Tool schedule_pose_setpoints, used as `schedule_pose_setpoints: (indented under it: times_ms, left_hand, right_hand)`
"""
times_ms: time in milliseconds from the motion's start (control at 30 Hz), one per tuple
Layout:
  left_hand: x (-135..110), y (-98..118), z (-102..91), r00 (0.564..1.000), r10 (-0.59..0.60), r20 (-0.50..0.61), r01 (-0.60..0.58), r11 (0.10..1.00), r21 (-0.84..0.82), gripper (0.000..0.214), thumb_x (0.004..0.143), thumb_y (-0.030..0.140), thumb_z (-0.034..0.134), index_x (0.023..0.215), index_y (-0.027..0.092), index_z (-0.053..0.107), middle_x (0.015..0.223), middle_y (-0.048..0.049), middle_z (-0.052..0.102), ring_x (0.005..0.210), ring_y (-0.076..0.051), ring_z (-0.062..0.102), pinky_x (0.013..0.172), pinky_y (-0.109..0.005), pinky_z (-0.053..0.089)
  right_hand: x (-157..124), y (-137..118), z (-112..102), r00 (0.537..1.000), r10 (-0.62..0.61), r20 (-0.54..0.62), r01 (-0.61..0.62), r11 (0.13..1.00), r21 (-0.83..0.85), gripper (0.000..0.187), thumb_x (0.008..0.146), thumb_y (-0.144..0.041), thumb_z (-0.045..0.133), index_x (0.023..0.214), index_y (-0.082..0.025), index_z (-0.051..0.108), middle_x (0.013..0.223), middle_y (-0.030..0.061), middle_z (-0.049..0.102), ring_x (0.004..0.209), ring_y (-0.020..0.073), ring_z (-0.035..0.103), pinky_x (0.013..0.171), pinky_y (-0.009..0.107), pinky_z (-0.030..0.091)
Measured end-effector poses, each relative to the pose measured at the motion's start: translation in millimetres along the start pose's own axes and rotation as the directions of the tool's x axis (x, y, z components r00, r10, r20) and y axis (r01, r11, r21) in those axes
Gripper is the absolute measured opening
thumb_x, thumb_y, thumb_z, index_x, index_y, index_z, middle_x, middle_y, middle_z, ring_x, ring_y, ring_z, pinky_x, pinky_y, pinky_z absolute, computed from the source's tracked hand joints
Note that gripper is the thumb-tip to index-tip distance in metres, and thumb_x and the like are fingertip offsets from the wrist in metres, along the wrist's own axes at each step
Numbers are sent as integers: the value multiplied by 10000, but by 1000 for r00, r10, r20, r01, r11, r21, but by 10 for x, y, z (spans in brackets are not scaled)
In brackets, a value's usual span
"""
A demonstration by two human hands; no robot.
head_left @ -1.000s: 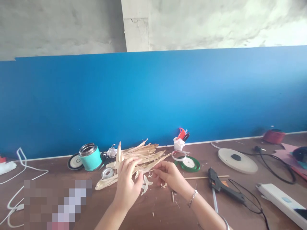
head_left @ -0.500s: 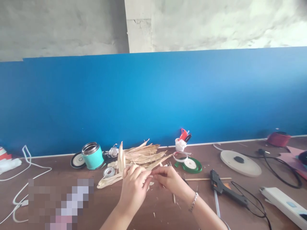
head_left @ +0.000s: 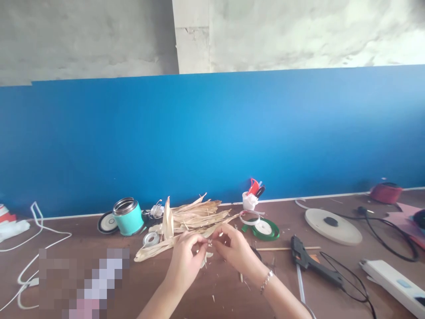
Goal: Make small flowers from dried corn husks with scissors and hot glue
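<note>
My left hand [head_left: 184, 262] and my right hand [head_left: 234, 249] meet over the brown table [head_left: 133, 283], fingertips pinched together on a small pale scrap of dried corn husk [head_left: 210, 242]. Just beyond them lies a pile of dried corn husks [head_left: 191, 217], with one long husk [head_left: 156, 250] reaching to the left. Small husk scraps [head_left: 207, 256] lie on the table under my hands. A bracelet circles my right wrist.
A teal jar [head_left: 128, 216] and tape rolls [head_left: 150, 239] lie left of the husks. Green ribbon spools [head_left: 264, 228], a cup of pens [head_left: 250, 197], a black glue gun [head_left: 307, 259], a white disc [head_left: 332, 220], cables and a white power strip [head_left: 392, 279] lie right. White cord [head_left: 33, 248] runs at left.
My hands have come together from spread apart, and both now pinch the small husk scrap. The view has shifted slightly left.
</note>
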State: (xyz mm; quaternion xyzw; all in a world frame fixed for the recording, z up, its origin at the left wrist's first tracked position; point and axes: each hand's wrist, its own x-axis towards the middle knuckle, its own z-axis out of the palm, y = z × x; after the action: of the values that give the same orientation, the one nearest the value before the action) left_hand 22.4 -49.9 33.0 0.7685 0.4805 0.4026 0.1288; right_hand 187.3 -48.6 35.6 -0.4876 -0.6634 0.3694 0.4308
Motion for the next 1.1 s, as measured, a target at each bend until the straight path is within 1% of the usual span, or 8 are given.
schedule_pose_setpoints:
  times_ms: [100,200,333,467,600,700,967,1100]
  left_hand:
    - [-4,-12,2,999,-33,1,33,999,6,146,776,152,543,690,203,650,675,-15,664,709,-194,600,681,-324,460]
    - [-5,-4,3,1000,-10,7,10,999,45,153,756,114,537,677,197,638,652,-17,652,708,-201,588,686,-334,450]
    - [-2,33,-7,999,38,-6,-38,998,52,164,747,98,550,652,202,632,631,-11,645,690,-199,580,664,-326,442]
    - [-15,40,-25,990,139,10,-139,986,95,166,783,104,540,779,214,663,684,-18,665,711,-201,567,664,-332,429]
    - [-23,17,-49,945,315,88,-327,919,221,205,803,69,502,776,203,655,634,-21,633,685,-196,533,666,-346,398]
    - [-16,5,-66,916,382,127,-402,871,282,212,796,52,495,718,196,630,600,-21,593,666,-191,516,647,-337,381]
    - [-50,10,-7,950,313,14,-303,904,301,152,738,70,508,706,199,584,628,-10,584,644,-174,536,655,-327,396]
    - [-54,3,5,975,222,8,-216,942,257,119,725,98,542,698,206,584,652,-14,585,653,-183,550,634,-310,413]
  right_hand:
    - [-21,-31,9,988,-138,-66,125,978,-169,43,720,-178,560,695,-185,594,1034,63,559,549,80,509,559,243,433]
    - [-34,-51,25,985,-163,-59,146,962,-229,77,716,-148,550,691,-189,610,1109,76,539,562,86,503,607,270,445]
    - [-35,-75,44,988,-143,-48,131,972,-197,109,702,-109,530,641,-180,586,1032,78,567,578,99,505,591,262,442]
    - [-28,-53,48,986,-166,-28,159,973,-168,129,679,-75,507,641,-178,576,970,57,594,602,101,531,565,230,428]
    - [-27,11,47,985,-174,12,173,961,-215,148,644,-59,504,642,-184,582,809,19,624,577,100,516,546,214,397]
    - [-29,38,55,992,-122,29,125,963,-238,168,611,-53,496,650,-179,600,678,0,618,564,109,508,536,212,379]
    - [-5,62,98,999,35,16,-36,998,51,82,633,-120,494,615,-161,562,574,-17,565,537,106,484,497,199,371]
    - [3,76,102,998,56,17,-57,995,81,63,619,-121,492,608,-164,537,577,-18,552,543,102,473,502,197,371]
